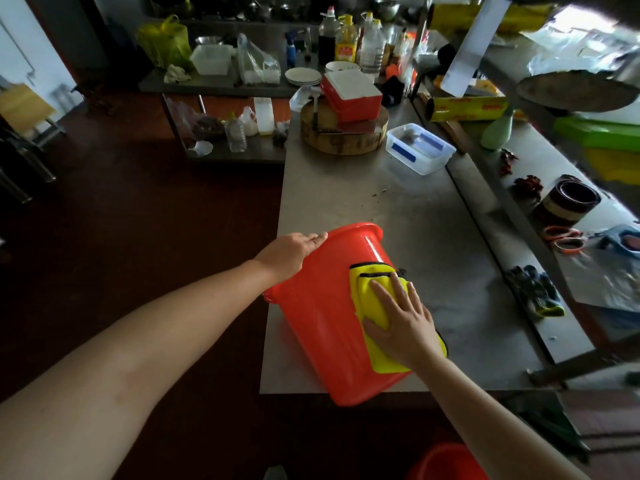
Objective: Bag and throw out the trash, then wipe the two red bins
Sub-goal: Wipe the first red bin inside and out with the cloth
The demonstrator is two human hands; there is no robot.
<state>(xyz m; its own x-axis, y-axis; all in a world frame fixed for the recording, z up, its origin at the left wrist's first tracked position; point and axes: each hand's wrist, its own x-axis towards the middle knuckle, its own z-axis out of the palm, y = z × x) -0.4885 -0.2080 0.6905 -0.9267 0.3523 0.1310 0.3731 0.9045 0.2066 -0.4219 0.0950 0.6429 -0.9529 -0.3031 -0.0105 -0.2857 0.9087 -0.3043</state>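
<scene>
Head view: the red bin point(311, 327) lies on its side at the table point(398, 216) corner, partly over the edge. My left hand point(291, 252) rests flat on its rim. My right hand point(405, 323), fingers spread, presses the yellow cloth point(372, 296) on it. A hard push could roll it off. Gloves point(535, 292) lie far right, not blocking.

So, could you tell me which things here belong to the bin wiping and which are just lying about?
In use: tipped red bin, left hand on its rim, yellow cloth, right hand pressing it, second red bin.
Lying about: chopping block, clear container, scissors, gloves.
</scene>
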